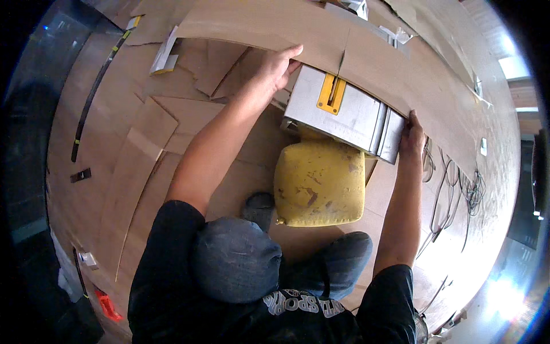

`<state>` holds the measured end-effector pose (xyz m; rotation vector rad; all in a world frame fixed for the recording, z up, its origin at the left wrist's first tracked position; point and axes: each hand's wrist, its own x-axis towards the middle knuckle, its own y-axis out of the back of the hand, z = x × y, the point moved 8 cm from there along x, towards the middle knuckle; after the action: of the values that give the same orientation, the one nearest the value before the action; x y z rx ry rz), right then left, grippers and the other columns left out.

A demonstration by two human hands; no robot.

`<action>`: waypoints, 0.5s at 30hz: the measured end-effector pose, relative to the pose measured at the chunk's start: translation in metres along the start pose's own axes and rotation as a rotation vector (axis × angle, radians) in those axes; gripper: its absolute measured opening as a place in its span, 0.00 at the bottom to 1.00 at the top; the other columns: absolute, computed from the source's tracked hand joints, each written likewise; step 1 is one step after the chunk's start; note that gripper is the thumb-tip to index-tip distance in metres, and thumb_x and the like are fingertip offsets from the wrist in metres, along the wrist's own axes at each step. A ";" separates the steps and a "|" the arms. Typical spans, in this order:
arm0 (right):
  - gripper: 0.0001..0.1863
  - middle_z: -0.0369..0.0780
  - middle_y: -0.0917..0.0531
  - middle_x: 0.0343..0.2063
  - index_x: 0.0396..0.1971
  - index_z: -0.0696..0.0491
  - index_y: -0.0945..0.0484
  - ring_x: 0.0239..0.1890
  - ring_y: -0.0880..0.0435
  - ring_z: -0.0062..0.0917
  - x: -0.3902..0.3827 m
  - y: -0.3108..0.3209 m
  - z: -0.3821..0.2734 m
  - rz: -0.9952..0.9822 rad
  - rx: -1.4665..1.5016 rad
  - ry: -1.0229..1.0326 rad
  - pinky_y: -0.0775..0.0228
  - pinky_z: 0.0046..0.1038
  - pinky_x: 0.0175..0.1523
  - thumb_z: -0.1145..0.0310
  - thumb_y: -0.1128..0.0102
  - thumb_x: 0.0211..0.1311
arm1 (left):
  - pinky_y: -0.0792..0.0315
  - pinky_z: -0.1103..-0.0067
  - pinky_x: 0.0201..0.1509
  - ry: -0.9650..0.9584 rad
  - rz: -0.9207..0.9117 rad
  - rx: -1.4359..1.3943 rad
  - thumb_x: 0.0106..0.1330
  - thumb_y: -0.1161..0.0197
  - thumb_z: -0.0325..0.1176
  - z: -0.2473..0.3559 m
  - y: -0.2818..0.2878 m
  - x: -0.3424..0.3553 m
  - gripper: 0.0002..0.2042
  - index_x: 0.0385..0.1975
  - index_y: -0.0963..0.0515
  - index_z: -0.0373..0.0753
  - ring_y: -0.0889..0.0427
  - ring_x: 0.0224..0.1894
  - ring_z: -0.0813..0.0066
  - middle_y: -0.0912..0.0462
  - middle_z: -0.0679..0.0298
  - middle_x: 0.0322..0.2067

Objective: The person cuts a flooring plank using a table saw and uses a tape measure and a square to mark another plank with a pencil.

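A long brown board (246, 26) lies across the metal table of a small table saw (358, 117). A thin slit runs into the board in line with the yellow blade insert (330, 98). My left hand (281, 67) grips the board's near edge, left of the insert, thumb on top and fingers partly hidden underneath. Farther right, my right hand (412, 136) holds the same edge beside the saw table's right end; most of its fingers are out of sight. Between my knees and the saw sits a worn yellow cushion (319, 183).
Brown sheets (143, 135) cover the floor to the left, with a long black strip (94, 94) on them. Loose cables (455, 189) lie at the right, near a small white rectangular item (483, 147). A red object (107, 304) is at the lower left.
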<state>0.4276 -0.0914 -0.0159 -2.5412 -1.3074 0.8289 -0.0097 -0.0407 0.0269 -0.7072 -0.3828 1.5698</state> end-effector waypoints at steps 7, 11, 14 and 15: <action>0.17 0.44 0.18 0.41 0.45 0.61 0.24 0.43 0.19 0.28 -0.006 0.008 0.004 -0.061 0.021 -0.026 0.27 0.28 0.51 0.62 0.45 0.67 | 0.34 0.68 0.61 0.016 -0.014 -0.013 0.60 0.35 0.30 -0.001 -0.004 -0.010 0.23 0.54 0.34 0.36 0.29 0.52 0.66 0.30 0.58 0.52; 0.18 0.46 0.19 0.43 0.47 0.62 0.26 0.44 0.20 0.30 -0.016 0.003 0.008 -0.054 -0.032 -0.029 0.27 0.29 0.54 0.63 0.45 0.67 | 0.33 0.70 0.57 0.049 0.038 -0.002 0.60 0.34 0.29 -0.005 0.011 -0.011 0.20 0.51 0.29 0.38 0.29 0.51 0.69 0.26 0.62 0.49; 0.17 0.46 0.19 0.43 0.47 0.62 0.26 0.45 0.20 0.31 -0.010 0.015 0.010 -0.013 0.007 -0.039 0.27 0.30 0.55 0.64 0.45 0.67 | 0.31 0.70 0.57 0.039 0.034 -0.008 0.60 0.34 0.28 -0.005 0.008 -0.014 0.20 0.52 0.30 0.38 0.29 0.52 0.69 0.27 0.62 0.49; 0.17 0.46 0.19 0.43 0.47 0.62 0.26 0.45 0.20 0.31 -0.014 0.015 0.012 -0.006 0.002 -0.044 0.27 0.30 0.55 0.64 0.45 0.67 | 0.32 0.70 0.58 0.035 0.033 -0.012 0.60 0.35 0.28 -0.004 0.009 -0.017 0.21 0.53 0.31 0.38 0.29 0.52 0.69 0.28 0.62 0.49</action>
<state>0.4257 -0.1127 -0.0263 -2.5296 -1.3257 0.8893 -0.0144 -0.0596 0.0215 -0.7524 -0.3567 1.5859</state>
